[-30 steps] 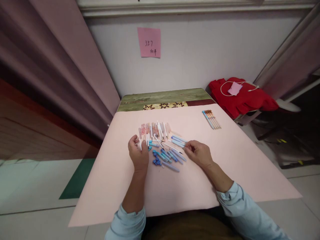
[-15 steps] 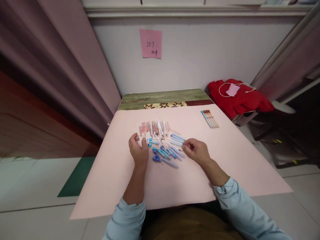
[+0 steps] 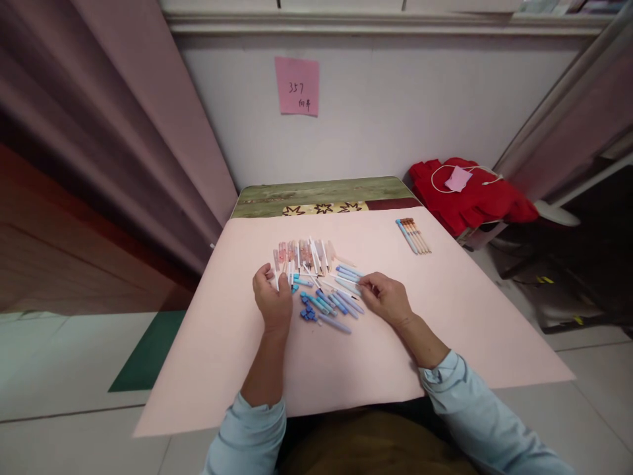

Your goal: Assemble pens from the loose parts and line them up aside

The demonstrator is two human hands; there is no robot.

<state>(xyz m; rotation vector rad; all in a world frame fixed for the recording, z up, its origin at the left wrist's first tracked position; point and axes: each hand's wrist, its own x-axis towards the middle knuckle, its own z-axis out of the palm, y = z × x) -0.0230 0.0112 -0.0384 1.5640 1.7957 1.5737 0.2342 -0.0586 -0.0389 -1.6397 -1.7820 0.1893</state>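
Plainly, the pink note [image 3: 297,86] reads "357"; print on the pens [image 3: 330,302] is unreadable.

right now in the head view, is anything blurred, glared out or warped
Head view: soft, even light, no glare on the pale pink paper sheet; faint shadows under the left hand and right hand. Head view: wide-lens warp leans the mauve fabric curtain outward. Head view: the heap of blue and pink plastic pens is sharp but tiny.
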